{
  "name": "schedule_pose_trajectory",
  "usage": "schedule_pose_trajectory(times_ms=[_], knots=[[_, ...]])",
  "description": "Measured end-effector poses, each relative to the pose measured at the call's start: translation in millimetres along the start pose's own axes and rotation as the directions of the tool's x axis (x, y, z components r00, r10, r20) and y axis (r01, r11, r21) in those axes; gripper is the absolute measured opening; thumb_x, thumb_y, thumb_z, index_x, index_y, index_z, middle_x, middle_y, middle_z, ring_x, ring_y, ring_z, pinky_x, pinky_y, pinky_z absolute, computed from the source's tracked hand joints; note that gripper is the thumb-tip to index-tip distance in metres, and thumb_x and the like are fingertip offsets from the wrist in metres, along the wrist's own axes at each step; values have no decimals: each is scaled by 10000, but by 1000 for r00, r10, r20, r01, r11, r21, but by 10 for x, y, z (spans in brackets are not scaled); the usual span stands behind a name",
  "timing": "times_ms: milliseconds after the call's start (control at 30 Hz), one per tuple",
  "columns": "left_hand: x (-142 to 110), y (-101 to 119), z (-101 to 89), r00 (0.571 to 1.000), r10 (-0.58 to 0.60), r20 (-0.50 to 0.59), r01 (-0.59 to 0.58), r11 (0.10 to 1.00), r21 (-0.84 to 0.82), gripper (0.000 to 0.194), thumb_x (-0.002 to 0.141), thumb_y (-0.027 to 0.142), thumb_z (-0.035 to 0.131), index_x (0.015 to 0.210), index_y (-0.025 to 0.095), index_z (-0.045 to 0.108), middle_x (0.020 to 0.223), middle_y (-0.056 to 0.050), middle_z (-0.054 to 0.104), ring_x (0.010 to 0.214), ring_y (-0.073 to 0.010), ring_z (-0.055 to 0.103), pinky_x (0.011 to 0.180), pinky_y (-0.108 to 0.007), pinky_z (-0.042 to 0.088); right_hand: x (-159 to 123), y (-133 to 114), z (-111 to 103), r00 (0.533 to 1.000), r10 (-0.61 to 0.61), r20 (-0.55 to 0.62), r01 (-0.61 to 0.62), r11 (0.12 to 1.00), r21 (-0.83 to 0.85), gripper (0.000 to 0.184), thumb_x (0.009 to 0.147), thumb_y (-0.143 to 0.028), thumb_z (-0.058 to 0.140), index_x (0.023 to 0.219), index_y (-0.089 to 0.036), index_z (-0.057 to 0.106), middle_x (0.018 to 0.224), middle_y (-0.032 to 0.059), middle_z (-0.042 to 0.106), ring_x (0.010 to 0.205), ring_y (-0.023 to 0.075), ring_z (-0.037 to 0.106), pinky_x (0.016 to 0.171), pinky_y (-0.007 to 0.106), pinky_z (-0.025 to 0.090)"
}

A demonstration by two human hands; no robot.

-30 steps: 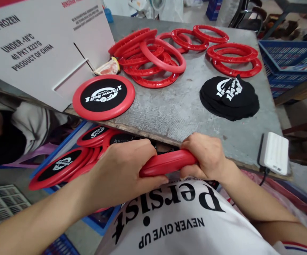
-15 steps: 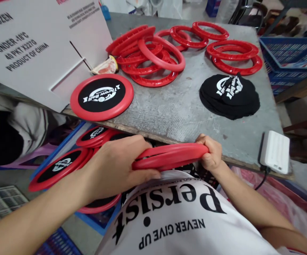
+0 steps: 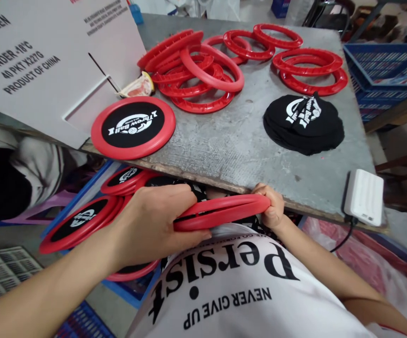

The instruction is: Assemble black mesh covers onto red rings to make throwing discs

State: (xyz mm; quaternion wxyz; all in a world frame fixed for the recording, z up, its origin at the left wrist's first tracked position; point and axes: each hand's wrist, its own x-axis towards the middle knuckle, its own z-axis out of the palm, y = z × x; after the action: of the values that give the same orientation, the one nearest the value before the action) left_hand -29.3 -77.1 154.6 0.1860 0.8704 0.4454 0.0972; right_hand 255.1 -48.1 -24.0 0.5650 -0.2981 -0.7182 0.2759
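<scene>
Between my hands, in front of the shirt and just below the table edge, is a red throwing disc [image 3: 224,211] seen nearly edge-on. A dark gap runs along its rim between two red rings. My left hand [image 3: 157,220] is closed on its left end, thumb beneath and fingers above. My right hand [image 3: 271,205] grips the right end with curled fingers. A flat red disc with a black printed centre [image 3: 133,127] lies on the table beyond my left hand. The black printed fabric covers [image 3: 304,124] lie in a pile beyond my right hand.
Several loose red rings [image 3: 203,103] lie heaped at the table's [image 3: 224,150] back. A white printed carton [image 3: 48,61] stands at left, a white power bank [image 3: 363,197] at the right corner. Printed discs [image 3: 80,220] fill a blue crate below left. Another person's clothing [image 3: 41,169] shows at left.
Both hands have shifted slightly with the disc, its right end a little lower and further left. The dark gap along the rim now shows more clearly.
</scene>
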Motion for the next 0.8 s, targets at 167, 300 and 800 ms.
schedule_pose_trajectory(times_ms=[167, 300, 800], knots=[[-26, 16, 31, 1000, -20, -23, 20, 1000, 4, 390, 865, 478, 655, 654, 212, 463, 639, 35, 466, 536, -113, 393, 537, -285, 284, 235, -196, -98, 989, -37, 147, 52, 994, -99, 485, 987, -634, 394, 922, -202, 604, 760, 57, 613, 661, 208, 601, 594, 354, 493], [-24, 112, 29, 999, 17, -36, -16, 999, 36, 365, 886, 454, 643, 668, 211, 479, 645, 35, 468, 540, -110, 403, 529, -292, 289, 637, -665, -81, 942, -148, 300, 217, 953, -213, 578, 936, -713, 467, 1063, -174, 636, 868, 94, 671, 768, 223, 641, 670, 354, 505], [106, 133, 104, 1000, -19, 16, 19, 1000, -9, 375, 881, 537, 653, 756, 192, 575, 727, 10, 579, 572, -120, 468, 532, -276, 312, 739, -602, 1, 914, -184, 362, 321, 873, -367, 588, 973, -712, 377, 718, -206, 537, 607, -12, 462, 534, 132, 419, 506, 305, 304]])
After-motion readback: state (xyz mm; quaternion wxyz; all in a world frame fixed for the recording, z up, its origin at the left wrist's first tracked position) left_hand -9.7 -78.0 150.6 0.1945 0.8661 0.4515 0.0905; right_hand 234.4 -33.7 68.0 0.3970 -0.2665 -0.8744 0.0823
